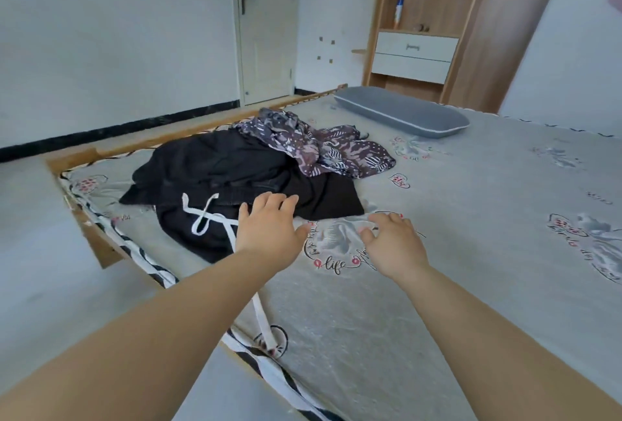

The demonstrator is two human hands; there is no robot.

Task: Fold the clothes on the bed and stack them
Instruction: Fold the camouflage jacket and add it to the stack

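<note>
A heap of black clothes (232, 178) lies near the left edge of the bed (437, 286). The nearest piece is black with a long white drawstring (208, 215) trailing toward me. A purple patterned garment (323, 148) is crumpled on the far side of the heap. My left hand (269, 228) reaches out with fingers spread, hovering at the near edge of the black pile. My right hand (393, 242) is stretched out just right of it, fingers loosely bent over the grey bedsheet, holding nothing.
A grey pillow (400, 110) lies at the far end of the bed. A wooden shelf unit with white drawers (414, 50) stands behind it, and a white door (266, 26) is at the back. The wooden bed frame edge (94, 238) runs along the left.
</note>
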